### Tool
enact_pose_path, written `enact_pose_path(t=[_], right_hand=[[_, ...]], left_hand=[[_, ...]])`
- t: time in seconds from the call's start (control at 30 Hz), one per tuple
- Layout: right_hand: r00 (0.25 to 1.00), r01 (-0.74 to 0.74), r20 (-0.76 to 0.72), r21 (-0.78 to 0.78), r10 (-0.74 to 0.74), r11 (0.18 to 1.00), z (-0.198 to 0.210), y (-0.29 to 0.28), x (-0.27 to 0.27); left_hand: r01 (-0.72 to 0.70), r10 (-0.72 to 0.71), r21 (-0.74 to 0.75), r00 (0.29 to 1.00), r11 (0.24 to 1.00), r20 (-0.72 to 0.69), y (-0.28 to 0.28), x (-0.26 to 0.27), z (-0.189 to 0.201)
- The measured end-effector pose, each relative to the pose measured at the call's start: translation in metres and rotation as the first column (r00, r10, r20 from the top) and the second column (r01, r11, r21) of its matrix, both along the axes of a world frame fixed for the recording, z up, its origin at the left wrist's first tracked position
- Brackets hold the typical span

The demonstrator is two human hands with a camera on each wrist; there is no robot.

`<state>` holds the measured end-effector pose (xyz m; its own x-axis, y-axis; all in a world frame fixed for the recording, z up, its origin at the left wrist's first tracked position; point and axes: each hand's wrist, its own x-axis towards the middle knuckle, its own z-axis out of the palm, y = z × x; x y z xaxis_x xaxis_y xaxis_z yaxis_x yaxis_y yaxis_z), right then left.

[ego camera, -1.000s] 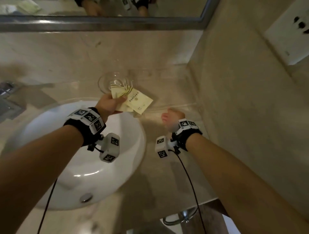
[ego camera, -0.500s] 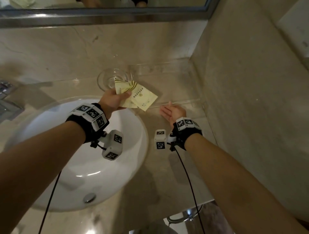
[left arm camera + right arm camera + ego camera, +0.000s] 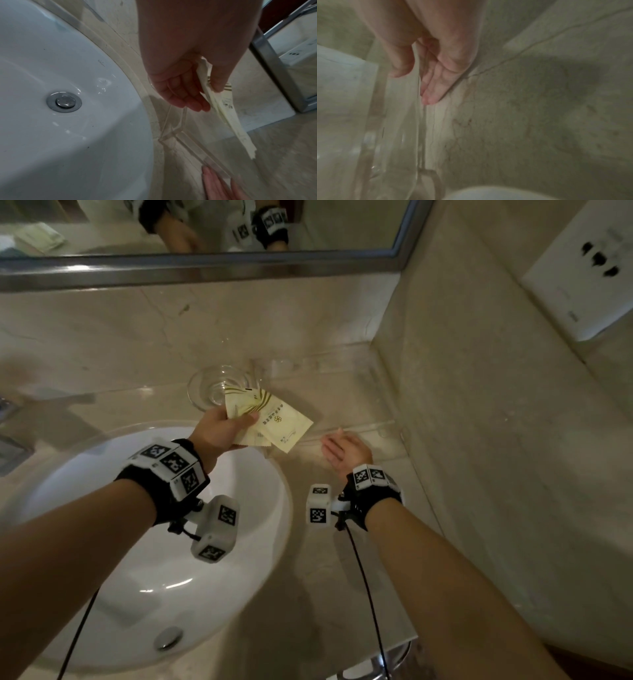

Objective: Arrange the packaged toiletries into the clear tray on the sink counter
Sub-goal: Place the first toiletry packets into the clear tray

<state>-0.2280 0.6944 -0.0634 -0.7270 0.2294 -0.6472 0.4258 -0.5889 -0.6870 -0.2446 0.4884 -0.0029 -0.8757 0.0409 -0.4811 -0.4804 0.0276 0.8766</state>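
Note:
My left hand (image 3: 219, 429) pinches several pale yellow toiletry packets (image 3: 274, 422) between thumb and fingers. They fan out above the left end of the clear tray (image 3: 363, 428), which lies on the counter against the right wall. In the left wrist view the packets (image 3: 228, 121) hang from the left hand (image 3: 188, 88) over the tray's corner (image 3: 193, 148). My right hand (image 3: 337, 450) lies with straight fingers along the tray's near wall (image 3: 418, 128). The right wrist view shows the right hand (image 3: 429, 81) with its thumb on the wall's other side.
A clear glass bowl (image 3: 214, 385) stands just behind the packets, left of the tray. The white sink basin (image 3: 154, 559) with its drain (image 3: 63, 101) fills the lower left. A mirror frame (image 3: 205, 268) runs along the back and a wall (image 3: 496, 440) closes the right.
The right hand has opened from a fist and reached forward to the tray's near wall. The left hand has kept its hold on the packets and edged slightly right.

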Motion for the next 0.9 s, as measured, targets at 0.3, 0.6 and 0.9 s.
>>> enact_pose_path(t=[0.3, 0.6, 0.9], right_hand=[[0.987, 0.122, -0.07, -0.285, -0.147, 0.951, -0.009, -0.009, -0.004], [0.982, 0.187, 0.022, -0.313, -0.19, 0.931, -0.007, -0.001, 0.006], [0.992, 0.127, 0.034, -0.295, -0.122, 0.947, 0.003, 0.004, 0.006]], left_hand=[[-0.013, 0.013, 0.005, 1.0, 1.0, 0.002, 0.002, -0.006, -0.007], [-0.011, 0.011, 0.015, 1.0, 1.0, -0.008, 0.006, -0.007, -0.008], [-0.003, 0.003, 0.019, 1.0, 1.0, -0.007, 0.006, -0.008, -0.01]])
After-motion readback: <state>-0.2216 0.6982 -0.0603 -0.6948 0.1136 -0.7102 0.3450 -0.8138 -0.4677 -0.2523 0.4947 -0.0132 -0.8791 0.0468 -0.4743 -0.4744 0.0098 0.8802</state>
